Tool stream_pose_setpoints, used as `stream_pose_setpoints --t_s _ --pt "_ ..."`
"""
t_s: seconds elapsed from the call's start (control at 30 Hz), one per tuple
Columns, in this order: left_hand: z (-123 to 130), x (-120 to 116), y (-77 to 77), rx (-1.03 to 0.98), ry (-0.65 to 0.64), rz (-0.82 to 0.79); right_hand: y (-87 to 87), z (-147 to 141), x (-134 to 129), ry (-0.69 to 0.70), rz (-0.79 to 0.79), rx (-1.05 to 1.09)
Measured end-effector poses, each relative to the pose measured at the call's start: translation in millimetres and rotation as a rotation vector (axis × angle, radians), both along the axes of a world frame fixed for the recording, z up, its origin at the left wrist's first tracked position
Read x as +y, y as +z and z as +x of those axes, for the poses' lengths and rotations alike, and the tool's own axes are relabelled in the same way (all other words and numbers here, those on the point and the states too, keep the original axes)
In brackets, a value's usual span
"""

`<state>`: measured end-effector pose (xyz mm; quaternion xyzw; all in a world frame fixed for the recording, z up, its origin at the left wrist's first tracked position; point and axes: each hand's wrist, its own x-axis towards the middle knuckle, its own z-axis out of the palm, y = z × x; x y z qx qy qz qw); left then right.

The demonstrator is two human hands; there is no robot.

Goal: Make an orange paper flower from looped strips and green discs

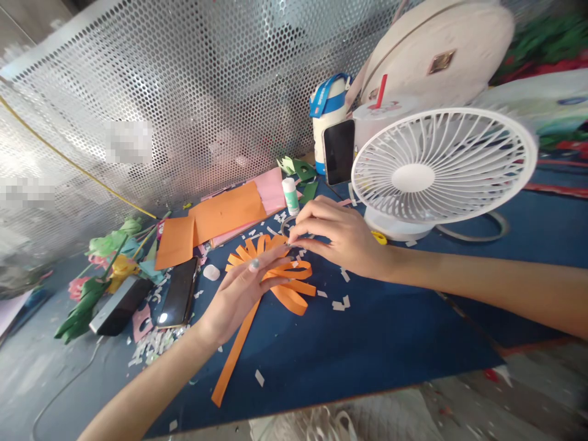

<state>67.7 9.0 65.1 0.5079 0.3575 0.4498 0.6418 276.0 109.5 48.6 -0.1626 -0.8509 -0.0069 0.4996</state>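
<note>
My left hand [236, 294] reaches over a rosette of looped orange paper strips [294, 300], its fingers stretched out and covering part of the loops. From the rosette, one long strip [234, 355] runs toward the table's front edge. At my left fingertips, my right hand [337, 239] has its thumb and index finger pinched together; whatever is between them is too small to make out. Behind the right hand stands an uncapped-looking glue stick [290, 199] with a green label. A small white cap [211, 272] lies left of the loops.
Orange paper sheets [229, 211] lie at the back. A white fan [413, 177], an upright phone [340, 153] and a bottle [328, 110] stand back right. Paper flowers [119, 263], a dark box [120, 304] and another phone [178, 293] are left. White scraps [340, 304] litter the blue table.
</note>
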Motion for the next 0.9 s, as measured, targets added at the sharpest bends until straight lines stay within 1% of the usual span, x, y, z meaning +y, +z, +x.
stream_pose_setpoints --t_s 0.13,0.33,0.5,0.77,0.9 --pt "-0.6 1.1 -0.9 0.014 0.014 0.002 0.8 -0.1 -2.5 -0.017 -0.007 -0.019" --pt "1.0 0.5 -0.1 0.086 0.042 0.082 -3.5 -2.2 -3.2 0.005 -0.078 0.010" --pt "2.5 -1.0 -0.5 0.135 0.041 0.134 -6.8 -3.9 -1.5 0.022 -0.111 0.018" --pt "6.0 -1.7 3.2 0.164 0.065 0.105 -6.7 -3.3 -0.8 0.038 -0.139 0.012" --pt "8.5 -1.1 4.4 0.130 0.084 0.082 -7.6 -3.4 -0.8 0.037 -0.152 0.010"
